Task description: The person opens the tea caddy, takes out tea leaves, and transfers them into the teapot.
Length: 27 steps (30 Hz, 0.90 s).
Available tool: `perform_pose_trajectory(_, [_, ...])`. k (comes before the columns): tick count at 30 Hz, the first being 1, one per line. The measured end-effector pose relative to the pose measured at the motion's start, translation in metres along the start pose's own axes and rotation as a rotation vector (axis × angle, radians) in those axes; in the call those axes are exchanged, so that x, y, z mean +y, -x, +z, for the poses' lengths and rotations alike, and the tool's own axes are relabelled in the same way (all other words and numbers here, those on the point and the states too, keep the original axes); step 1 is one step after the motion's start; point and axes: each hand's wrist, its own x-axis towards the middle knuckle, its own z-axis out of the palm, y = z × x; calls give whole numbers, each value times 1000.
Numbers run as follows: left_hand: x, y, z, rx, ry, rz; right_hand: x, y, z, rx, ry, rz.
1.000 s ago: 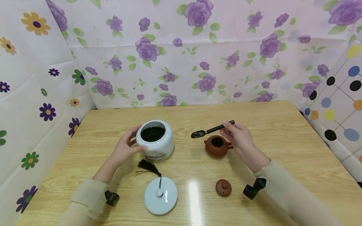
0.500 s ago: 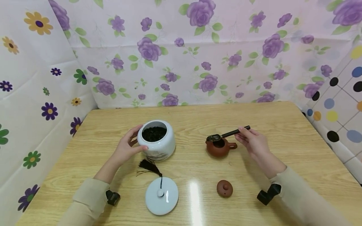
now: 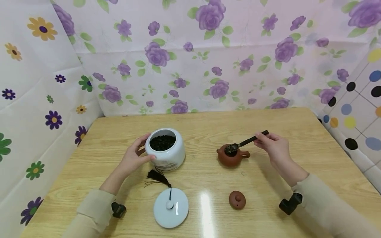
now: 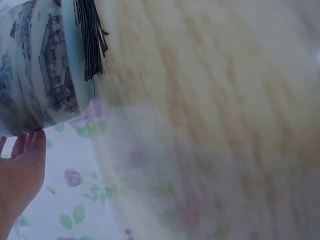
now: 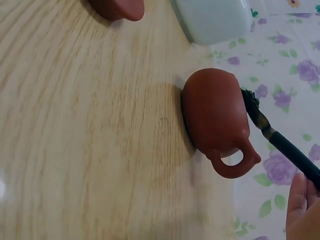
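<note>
our 2 hands are apart. with the right hand (image 3: 276, 150) we pinch the handle of the small scoop (image 3: 248, 141), and its dark leaves (image 3: 230, 149) are at the mouth of the brown teapot (image 3: 229, 161) on the table (image 3: 202, 175). our left hand (image 3: 134, 157) grips the white jar (image 3: 171, 159), left of the teapot. we should tip the scoop slowly, stay over the hole and not bump the rim.

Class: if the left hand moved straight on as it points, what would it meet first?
Most likely the white jar: the left hand grips it and points towards its side.
</note>
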Motion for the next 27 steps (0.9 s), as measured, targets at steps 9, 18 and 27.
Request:
perform_pose_trajectory(9, [-1,0,0,0,-7,-4,-5,2,5,23,609,-221])
perform_pose_trajectory(18, [0,0,0,-2,-23,-8,-14,7,14,23,793,-358])
perform_pose_trajectory(27, [0,0,-1,-3,-12,-8,-21,6,15,-3,657,-267])
